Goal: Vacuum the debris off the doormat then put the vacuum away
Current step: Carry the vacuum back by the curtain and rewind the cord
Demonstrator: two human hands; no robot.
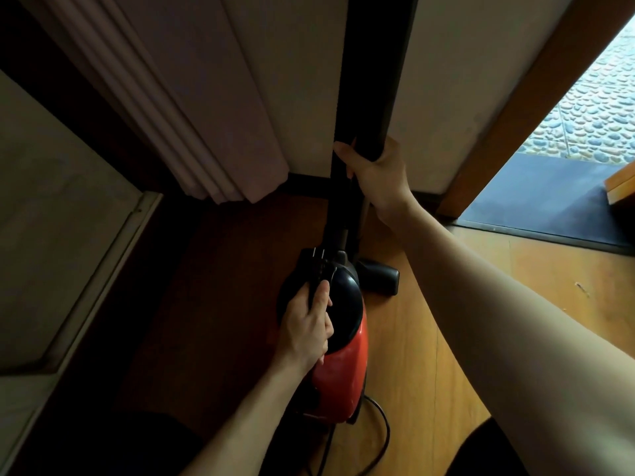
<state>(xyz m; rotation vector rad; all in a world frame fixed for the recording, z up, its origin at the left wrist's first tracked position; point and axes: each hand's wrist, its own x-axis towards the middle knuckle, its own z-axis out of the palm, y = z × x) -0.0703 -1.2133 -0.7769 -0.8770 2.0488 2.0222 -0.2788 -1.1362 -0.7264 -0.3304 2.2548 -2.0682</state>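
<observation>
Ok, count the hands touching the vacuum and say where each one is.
2. The left hand is wrapped around the handle on the red and black vacuum body. The right hand holds the black upright tube higher up, near the wall.

Dim corner by an open doorway

A pale curtain (pixel 192 108) hangs in folds to the wooden floor (pixel 429 338) against a light wall (pixel 453 80). At right, a brown door frame (pixel 536 97) borders a pebbled path (pixel 598 108) outside.
</observation>
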